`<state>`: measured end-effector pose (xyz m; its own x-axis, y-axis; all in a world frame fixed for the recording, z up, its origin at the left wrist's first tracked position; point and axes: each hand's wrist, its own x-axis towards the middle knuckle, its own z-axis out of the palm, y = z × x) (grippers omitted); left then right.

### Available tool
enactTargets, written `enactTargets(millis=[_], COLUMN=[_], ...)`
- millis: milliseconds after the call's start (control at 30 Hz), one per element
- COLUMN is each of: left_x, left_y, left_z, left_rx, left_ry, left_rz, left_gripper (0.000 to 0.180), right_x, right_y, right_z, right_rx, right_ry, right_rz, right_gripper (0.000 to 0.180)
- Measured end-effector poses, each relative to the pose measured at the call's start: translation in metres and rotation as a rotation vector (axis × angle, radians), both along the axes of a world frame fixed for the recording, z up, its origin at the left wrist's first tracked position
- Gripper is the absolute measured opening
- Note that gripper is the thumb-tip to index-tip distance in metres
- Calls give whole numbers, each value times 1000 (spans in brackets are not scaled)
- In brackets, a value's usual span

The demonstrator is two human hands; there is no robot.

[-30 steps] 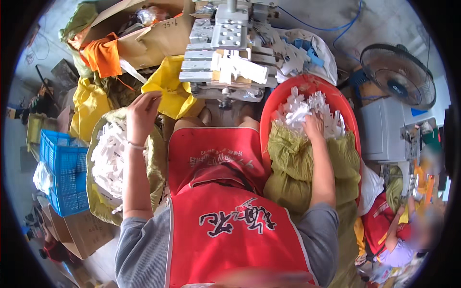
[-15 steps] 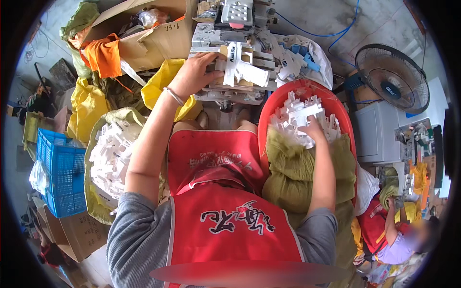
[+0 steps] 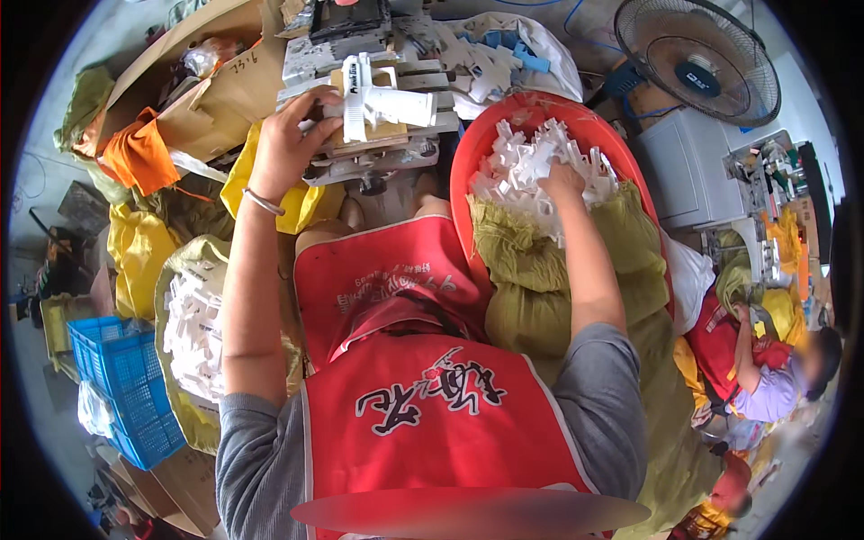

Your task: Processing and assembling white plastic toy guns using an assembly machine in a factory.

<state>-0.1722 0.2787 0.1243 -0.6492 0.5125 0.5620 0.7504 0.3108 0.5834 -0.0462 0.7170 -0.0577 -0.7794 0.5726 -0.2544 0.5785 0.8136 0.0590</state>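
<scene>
A white toy-gun-shaped plastic part (image 3: 391,103) lies on a wooden block (image 3: 378,139) of the machine bench in front of me. My left hand (image 3: 292,148) is at the left end of that block, thumb and fingers apart, beside the part's edge. My right hand (image 3: 564,184) reaches into a heap of white plastic parts (image 3: 517,184) in the red tub (image 3: 463,144). Its fingers are bent round a white part at the top of the heap; the fingertips are partly hidden among the pieces.
Left of me stand a sack of white parts (image 3: 193,324), a blue crate (image 3: 135,396), a yellow bag (image 3: 139,261) and a cardboard box (image 3: 229,99). Green sacking (image 3: 540,288) drapes the tub. A fan (image 3: 697,76) stands at right, with a co-worker (image 3: 774,387) beyond.
The view has shifted, so the bench and tub appear farther up and left. My right hand has sunk among the white parts. My left hand stays by the block.
</scene>
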Motion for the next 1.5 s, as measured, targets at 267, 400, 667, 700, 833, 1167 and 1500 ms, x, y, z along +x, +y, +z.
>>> enactTargets(millis=[267,400,667,700,833,1167,1500], left_x=[2,24,67,73,88,109,115], left_y=[-12,-42,-122,-131,-154,-187,-195], left_z=[2,-4,-39,-39,-49,-74,-88], left_rx=[61,174,315,330,399,307,282], left_ry=[-35,-43,-351,-345,-334,-432,-455], left_rz=[131,244,379,361,405,534,564], left_gripper=[29,30,29,27,27,31,25], right_x=[21,2,-53,-54,-46,-3,49], right_y=[21,-58,-196,-200,-211,-53,-20], right_z=[-14,97,186,186,194,138,18], right_rx=[-149,-557,-451,-376,-200,-298,12], right_ry=[697,1208,950,904,736,383,76], right_rz=[111,214,998,1028,1047,614,324], right_gripper=[41,36,46,47,46,22,43])
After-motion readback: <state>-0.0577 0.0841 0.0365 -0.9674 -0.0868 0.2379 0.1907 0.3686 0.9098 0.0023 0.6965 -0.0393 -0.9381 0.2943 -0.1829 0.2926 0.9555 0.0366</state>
